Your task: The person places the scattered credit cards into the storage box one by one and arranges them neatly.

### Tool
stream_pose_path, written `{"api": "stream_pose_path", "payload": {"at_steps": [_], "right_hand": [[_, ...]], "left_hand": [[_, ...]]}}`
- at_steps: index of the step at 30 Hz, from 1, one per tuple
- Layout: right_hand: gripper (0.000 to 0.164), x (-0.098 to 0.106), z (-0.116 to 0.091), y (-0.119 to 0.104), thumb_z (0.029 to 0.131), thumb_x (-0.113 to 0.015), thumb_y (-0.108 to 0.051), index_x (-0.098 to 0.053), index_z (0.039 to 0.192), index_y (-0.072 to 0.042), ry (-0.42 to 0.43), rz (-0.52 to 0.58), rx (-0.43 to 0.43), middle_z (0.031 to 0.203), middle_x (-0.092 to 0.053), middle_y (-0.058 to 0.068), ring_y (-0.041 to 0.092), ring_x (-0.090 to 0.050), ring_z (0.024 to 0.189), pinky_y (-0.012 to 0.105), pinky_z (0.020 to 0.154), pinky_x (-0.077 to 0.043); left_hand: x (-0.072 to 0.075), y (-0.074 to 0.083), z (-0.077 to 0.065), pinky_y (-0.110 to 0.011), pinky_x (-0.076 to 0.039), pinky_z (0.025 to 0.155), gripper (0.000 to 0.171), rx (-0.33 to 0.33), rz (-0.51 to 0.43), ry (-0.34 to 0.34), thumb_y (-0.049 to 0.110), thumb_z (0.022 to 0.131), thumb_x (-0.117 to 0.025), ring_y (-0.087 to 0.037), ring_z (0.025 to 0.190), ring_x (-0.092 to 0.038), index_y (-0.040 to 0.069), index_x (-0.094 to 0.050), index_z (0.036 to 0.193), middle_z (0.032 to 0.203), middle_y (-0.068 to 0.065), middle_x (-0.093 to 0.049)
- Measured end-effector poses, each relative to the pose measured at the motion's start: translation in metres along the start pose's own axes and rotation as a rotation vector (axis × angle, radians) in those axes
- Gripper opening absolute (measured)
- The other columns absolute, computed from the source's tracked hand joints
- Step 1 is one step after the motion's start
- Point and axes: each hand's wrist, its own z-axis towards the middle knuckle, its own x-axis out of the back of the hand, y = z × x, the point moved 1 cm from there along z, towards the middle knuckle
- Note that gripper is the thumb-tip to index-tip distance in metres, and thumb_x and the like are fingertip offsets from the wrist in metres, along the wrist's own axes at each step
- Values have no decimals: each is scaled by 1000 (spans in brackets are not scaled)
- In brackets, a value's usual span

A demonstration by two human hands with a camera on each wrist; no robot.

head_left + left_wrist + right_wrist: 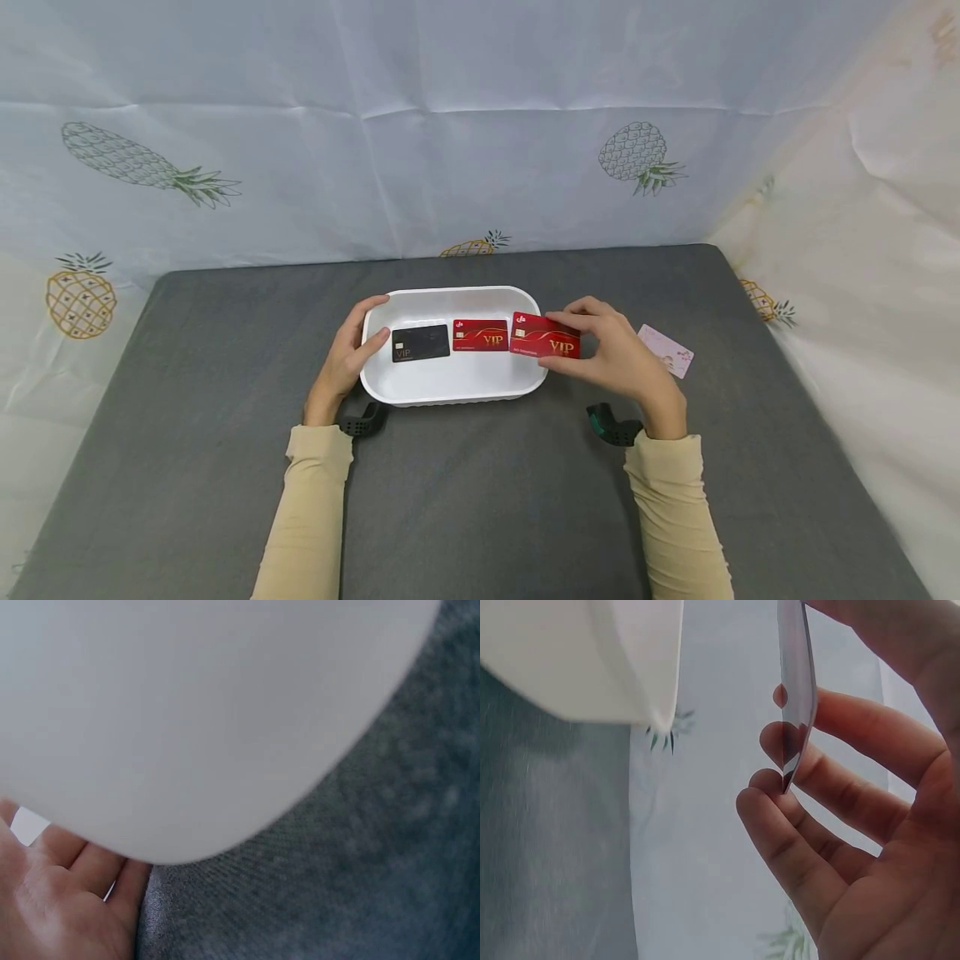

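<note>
A white plastic tray (457, 382) with rounded corners stands on the grey table. Inside it lie a black VIP card (421, 343) and, to its right, a red VIP card (481, 336). My left hand (347, 354) grips the tray's left end, thumb over the rim; the left wrist view shows its fingers against the tray's outer side (187, 750). Between thumb and fingers my right hand (618, 358) pinches a second red VIP card (534, 335) over the tray's right end. The right wrist view shows this card (799, 675) nearly edge-on, apart from the tray wall.
A pink card (664, 350) lies on the table, partly hidden behind my right hand. Black devices (364, 420) sit at both wrists. The grey tabletop (480, 500) ends at a white pineapple-print cloth (480, 167) behind and at the sides.
</note>
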Motion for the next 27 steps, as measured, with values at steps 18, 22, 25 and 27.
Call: {"api": "stream_pose_path", "payload": {"at_steps": [18,22,25,27], "right_hand": [[66,-43,29,-21,80,-88,-28,-65,136,-3,-66,84,41,126,-61,14,29,-54,116,51,94,-55],[65,-54,34,-26,81,-88,-27,-65,136,-3,-74,98,63,124,-62,12,27,-54,113,48,91,-57],[65,-61,38,-29,81,-88,-27,-65,136,-2,-73,108,84,121,-63,11,24,-55,110,45,88,-57],[64,-66,41,-31,81,-88,-27,-65,135,-2,-75,114,97,118,-63,10,23,-55,108,43,86,-58]], "left_hand": [[-1,-1,0,-17,-45,94,51,-33,-3,12,15,101,-57,-17,121,-53,3,-44,150,146,-26,-47],[0,-1,1,-15,-45,94,53,-8,-1,3,9,101,-55,-23,124,-52,2,-42,151,148,-27,-45],[1,0,0,-15,-45,94,53,3,-2,1,4,100,-53,-29,124,-51,0,-41,151,148,-29,-46],[1,0,0,-15,-45,94,53,6,-4,-1,3,100,-52,-31,124,-51,-1,-40,151,148,-29,-46]]}}
